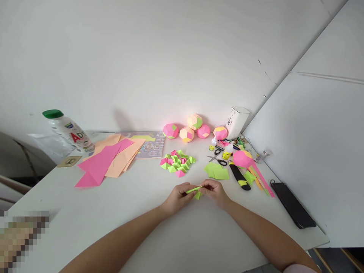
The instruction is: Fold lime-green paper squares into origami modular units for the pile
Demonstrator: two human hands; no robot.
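White worktop (pixel 136 216) abuts a pale wall (pixel 148 57). Green paper (pixel 194 190), folded and apparently one piece, is held over the worktop's middle, between the pile of folded units (pixel 175 160) and the front edge. Left hand (pixel 178 197): fingers closed on the paper's left end. Right hand (pixel 214 192): thumb and fingers pinched together on its right end. Assessment: very light, probably crisp at the creases, easily crushed; best gripped lightly by the edges, beside the fold.

Count: six paper balls (pixel 170 131), five along the back edge, one toward the right edge; two glue bottles (pixel 226 152); one pair of scissors (pixel 217 159); one utility knife (pixel 239 176); one phone (pixel 292 204), near the front right corner; one green-capped bottle (pixel 69 131), near the back left corner. Folded units overlap; number undetermined.
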